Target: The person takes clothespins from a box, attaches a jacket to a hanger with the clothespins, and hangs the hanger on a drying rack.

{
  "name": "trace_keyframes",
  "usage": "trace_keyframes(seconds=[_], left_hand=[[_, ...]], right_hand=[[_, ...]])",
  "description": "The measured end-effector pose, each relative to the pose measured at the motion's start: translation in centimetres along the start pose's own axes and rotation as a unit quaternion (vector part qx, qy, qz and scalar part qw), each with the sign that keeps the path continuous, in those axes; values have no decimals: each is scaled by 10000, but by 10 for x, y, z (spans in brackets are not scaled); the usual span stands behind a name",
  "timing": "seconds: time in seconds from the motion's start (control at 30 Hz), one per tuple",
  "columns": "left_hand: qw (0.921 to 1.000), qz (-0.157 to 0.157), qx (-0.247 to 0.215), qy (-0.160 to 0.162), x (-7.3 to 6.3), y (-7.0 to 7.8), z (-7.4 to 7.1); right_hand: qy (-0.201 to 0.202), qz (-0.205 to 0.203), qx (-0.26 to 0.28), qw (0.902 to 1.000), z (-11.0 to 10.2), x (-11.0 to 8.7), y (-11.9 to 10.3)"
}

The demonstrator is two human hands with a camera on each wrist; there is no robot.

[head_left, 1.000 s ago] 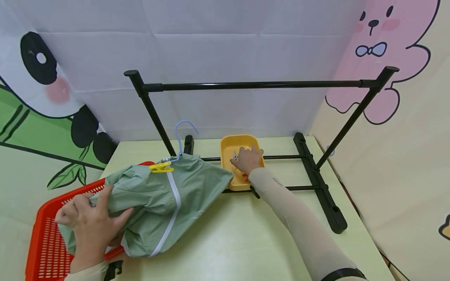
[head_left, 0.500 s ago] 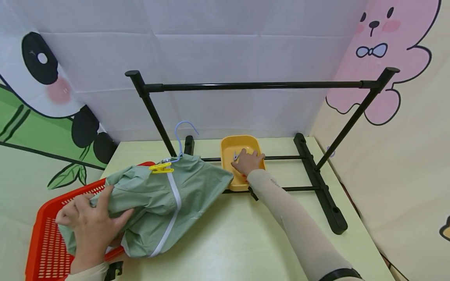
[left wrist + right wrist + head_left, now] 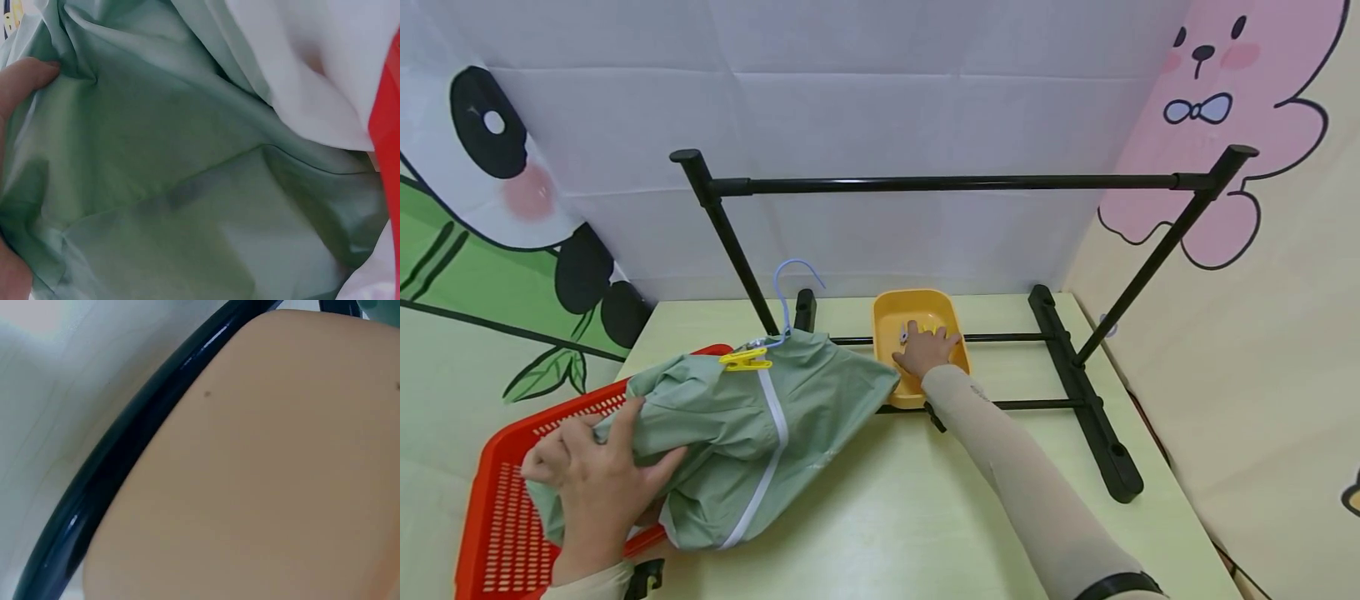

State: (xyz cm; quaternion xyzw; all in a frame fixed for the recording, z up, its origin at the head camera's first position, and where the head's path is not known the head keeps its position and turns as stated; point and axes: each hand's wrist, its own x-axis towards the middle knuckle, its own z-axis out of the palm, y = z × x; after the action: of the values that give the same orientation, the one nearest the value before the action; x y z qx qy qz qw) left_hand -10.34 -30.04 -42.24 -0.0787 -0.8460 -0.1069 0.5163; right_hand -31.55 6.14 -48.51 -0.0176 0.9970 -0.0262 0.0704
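A green garment (image 3: 715, 433) with a white strip lies partly over the red basket. A light blue hanger hook (image 3: 786, 283) sticks up at its top, and a yellow clothespin (image 3: 745, 359) sits beside it. My left hand (image 3: 597, 479) grips the garment's left part; the left wrist view shows my thumb (image 3: 28, 78) against the green cloth (image 3: 156, 150). My right hand (image 3: 927, 350) is inside the yellow tray (image 3: 887, 312), fingers spread over small yellow and bluish clips. In the right wrist view the tray's wall (image 3: 250, 456) fills the picture, hiding my fingers.
A black rack (image 3: 955, 183) stands over the table (image 3: 880, 492), its lower bars running by the tray. Its right foot (image 3: 1086, 400) lies near the table's right side. The red basket (image 3: 508, 500) is at the left, with white cloth (image 3: 312, 75) near it.
My right hand shifts slightly within the yellow tray, its fingers moving among the clips. The tray's near right side has swung a little to the right. My left hand and the garment stay put.
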Motion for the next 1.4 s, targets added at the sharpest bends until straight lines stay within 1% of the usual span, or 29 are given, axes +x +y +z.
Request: trace_keyframes(seconds=[0.27,0.4,0.53,0.97,1.23,1.4], left_hand=[[10000,-17,33,-45,-1,-1,-1],[10000,-24,-4,-47,-1,-1,-1],[10000,-5,-43,-12,-1,0,0],[10000,11,53,55,-1,0,1],[10000,-7,19,42,-1,0,1],[10000,-23,42,49,-1,0,1]], right_hand=[[59,-43,-37,10000,7,0,0],[120,-97,3,9999,13,4,3],[135,-152,-81,9998,18,7,6],[41,-271,-191,9994,15,7,8],[164,-315,-348,9988,14,3,7],[229,-346,-327,9986,14,4,8]])
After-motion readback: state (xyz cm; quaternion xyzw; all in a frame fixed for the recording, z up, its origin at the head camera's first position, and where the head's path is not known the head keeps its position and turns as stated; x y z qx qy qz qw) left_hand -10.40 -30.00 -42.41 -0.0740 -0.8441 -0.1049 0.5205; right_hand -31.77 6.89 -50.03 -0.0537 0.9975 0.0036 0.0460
